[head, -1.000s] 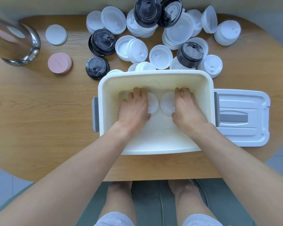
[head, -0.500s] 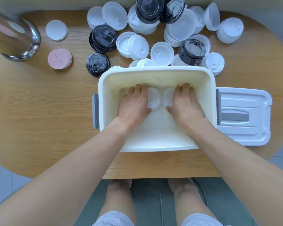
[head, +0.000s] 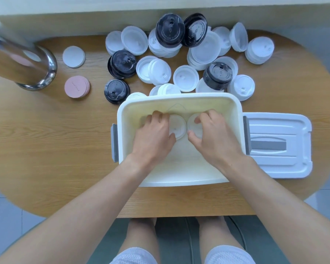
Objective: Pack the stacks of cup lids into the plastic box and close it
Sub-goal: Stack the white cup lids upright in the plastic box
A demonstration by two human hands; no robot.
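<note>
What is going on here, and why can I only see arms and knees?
The camera sits on a person's head and looks down, so you see only arms, hands and knees. The person sits at a wooden table. In front of them is an open white plastic box. Both hands are inside it: the left hand rests on one stack of white lids, and the right hand rests on a second stack beside it. Whether the fingers are gripping is hard to tell. The box's own cover lies flat on the table to the right. Behind the box wait many more cup lids, white and black. On the left are pink discs, a white disc and a shiny metal container.
</note>
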